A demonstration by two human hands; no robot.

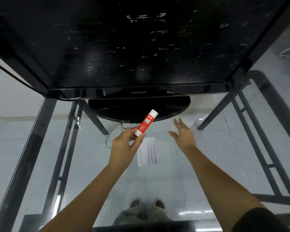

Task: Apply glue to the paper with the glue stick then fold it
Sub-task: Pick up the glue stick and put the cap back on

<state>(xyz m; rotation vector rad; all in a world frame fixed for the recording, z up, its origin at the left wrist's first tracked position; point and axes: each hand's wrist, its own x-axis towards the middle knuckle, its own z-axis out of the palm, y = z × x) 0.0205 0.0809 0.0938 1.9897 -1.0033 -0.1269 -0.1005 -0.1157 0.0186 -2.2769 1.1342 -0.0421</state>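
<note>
My left hand [124,148] grips a red and white glue stick [146,123] by its lower end, tilted up and to the right above the glass table. A small white paper [147,151] with printed lines lies flat on the glass, just right of that hand and partly hidden by it. To the right of the paper, my right hand [182,133] hovers palm down with its fingers spread. A small blurred white thing [173,128] shows beside its thumb; whether the hand touches it I cannot tell.
A large black Samsung monitor [139,47] leans over the far half of the glass table [40,148], its round black base [117,109] just beyond the glue stick. A thin cable [110,134] hangs under the glass. Dark table legs and my feet [147,205] show below.
</note>
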